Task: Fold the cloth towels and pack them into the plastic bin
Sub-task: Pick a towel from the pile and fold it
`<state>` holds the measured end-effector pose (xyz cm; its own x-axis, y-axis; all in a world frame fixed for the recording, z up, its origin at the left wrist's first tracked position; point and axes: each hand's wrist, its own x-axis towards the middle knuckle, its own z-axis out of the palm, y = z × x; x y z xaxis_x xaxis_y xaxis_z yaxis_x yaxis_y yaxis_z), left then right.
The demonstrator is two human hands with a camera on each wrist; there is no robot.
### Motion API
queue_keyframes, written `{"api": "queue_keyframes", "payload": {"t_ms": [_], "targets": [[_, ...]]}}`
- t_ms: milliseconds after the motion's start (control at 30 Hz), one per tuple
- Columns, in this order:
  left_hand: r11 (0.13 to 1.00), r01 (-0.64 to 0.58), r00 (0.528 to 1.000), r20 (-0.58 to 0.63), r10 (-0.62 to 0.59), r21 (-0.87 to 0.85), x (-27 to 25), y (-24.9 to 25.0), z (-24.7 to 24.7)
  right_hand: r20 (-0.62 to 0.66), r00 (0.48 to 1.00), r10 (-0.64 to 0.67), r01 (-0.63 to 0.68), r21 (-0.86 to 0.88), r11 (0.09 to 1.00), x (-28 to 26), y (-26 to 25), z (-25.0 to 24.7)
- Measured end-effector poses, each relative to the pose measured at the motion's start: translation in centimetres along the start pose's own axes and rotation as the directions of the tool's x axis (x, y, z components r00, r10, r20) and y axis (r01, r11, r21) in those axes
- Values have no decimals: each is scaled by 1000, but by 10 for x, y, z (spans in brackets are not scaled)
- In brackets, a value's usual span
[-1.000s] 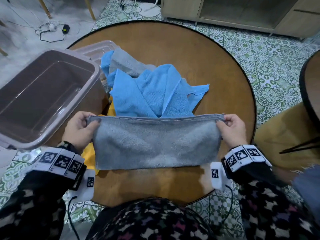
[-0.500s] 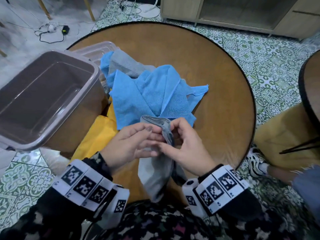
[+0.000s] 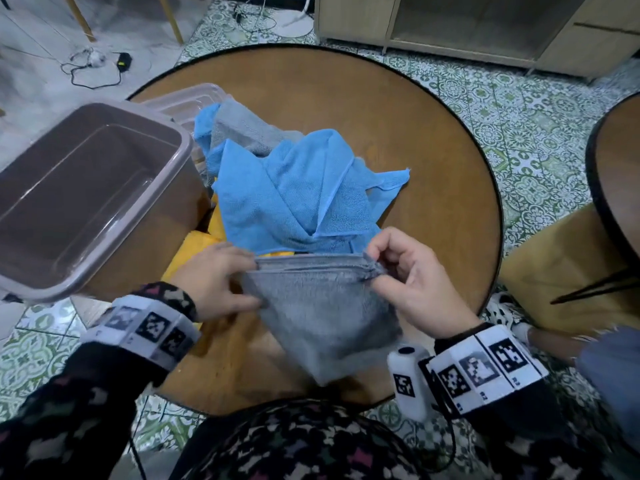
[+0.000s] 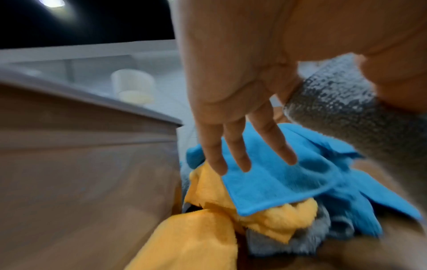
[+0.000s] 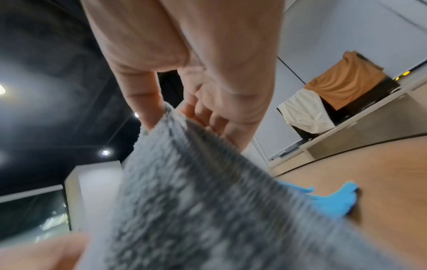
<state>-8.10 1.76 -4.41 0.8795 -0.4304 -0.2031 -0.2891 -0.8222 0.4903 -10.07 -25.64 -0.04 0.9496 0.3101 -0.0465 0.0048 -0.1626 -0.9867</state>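
Observation:
A grey towel (image 3: 322,306), folded to a narrow panel, hangs above the near edge of the round table (image 3: 398,140). My left hand (image 3: 251,278) pinches its top left corner and my right hand (image 3: 374,268) pinches its top right corner. In the left wrist view three fingers (image 4: 233,151) stretch out straight while the grey towel (image 4: 335,113) passes by the thumb. The right wrist view shows thumb and fingers of my right hand (image 5: 166,113) nipping the grey towel (image 5: 208,201). The brown plastic bin (image 3: 180,143) stands at my left with nothing in it.
A pile of blue towels (image 3: 298,192), another grey towel (image 3: 242,129) and a yellow towel (image 3: 194,251) lies beyond my hands, beside the bin. The bin's lid (image 3: 183,98) lies behind it. A second table edge (image 3: 595,174) is at the right.
The grey towel was stretched wide, then my hands met and doubled it over. Now they have drawn apart again, holding the narrower folded towel by its top edge.

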Motion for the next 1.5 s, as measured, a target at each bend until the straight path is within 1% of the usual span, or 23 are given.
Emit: {"api": "queue_keyframes", "payload": {"t_ms": [67,100,167,267,333,367,433,467,567,633,700,733,767,833,900,1033,1133,1200,1267,1333,1400,1467,1500], "targets": [[950,3,995,-91,-33,-313,-6,0,-11,-69,996,55,-56,-16,998,1,10,-5],[892,17,994,-91,-65,-451,-8,-1,-13,-85,993,87,-89,-23,996,1,16,-6],[718,32,990,-76,-117,-695,-10,5,-12,-126,981,150,-149,17,989,1,24,-5],[500,-13,991,-76,-105,-866,-9,14,-11,-159,965,210,-195,105,975,0,28,-6],[383,34,997,4,-78,-923,-13,17,-16,-114,958,262,-245,143,959,-1,27,-10],[347,79,997,68,-46,-934,-15,18,-21,-70,953,295,-279,170,945,-2,26,-13],[371,160,984,176,10,-915,-16,20,-28,-21,935,354,-341,223,913,0,25,-18],[382,193,979,203,-14,-904,-14,19,-28,-41,923,382,-362,244,900,3,27,-18],[387,289,951,216,-222,-876,5,14,-11,-172,868,466,-428,217,877,18,51,-13],[518,405,907,262,-329,-754,12,10,9,-233,831,505,-504,67,861,22,77,-10],[671,511,859,302,-413,-537,6,2,32,-262,793,551,-597,-149,789,14,96,-7],[712,551,834,306,-459,-434,0,-3,42,-270,778,568,-626,-248,740,7,103,-5],[734,587,808,312,-501,-342,-8,-7,51,-268,770,579,-638,-328,697,-1,109,-1],[727,654,742,361,-564,-207,-22,-15,71,-248,774,583,-627,-431,649,-18,117,9],[688,696,705,377,-601,-204,-28,-16,88,-233,771,592,-620,-484,617,-29,123,21],[677,691,722,283,-631,-253,-25,-5,97,-236,779,581,-598,-556,577,-31,128,38],[724,658,750,265,-606,-208,-23,-1,95,-228,784,577,-584,-584,564,-31,125,36],[759,625,768,321,-554,-185,-25,0,95,-199,744,638,-588,-648,484,-35,126,34],[782,602,759,419,-498,-161,-30,-1,97,-141,692,708,-585,-684,435,-41,127,35],[770,619,725,491,-483,-155,-33,-2,99,-84,671,737,-588,-666,460,-44,128,37],[699,660,724,482,-493,-275,-34,-5,99,-57,702,710,-596,-592,542,-42,125,36],[533,686,727,455,-514,-495,-36,-2,94,-73,739,669,-613,-485,624,-40,122,33],[437,676,728,447,-520,-593,-38,1,90,-76,748,659,-632,-384,673,-40,120,31]]}}
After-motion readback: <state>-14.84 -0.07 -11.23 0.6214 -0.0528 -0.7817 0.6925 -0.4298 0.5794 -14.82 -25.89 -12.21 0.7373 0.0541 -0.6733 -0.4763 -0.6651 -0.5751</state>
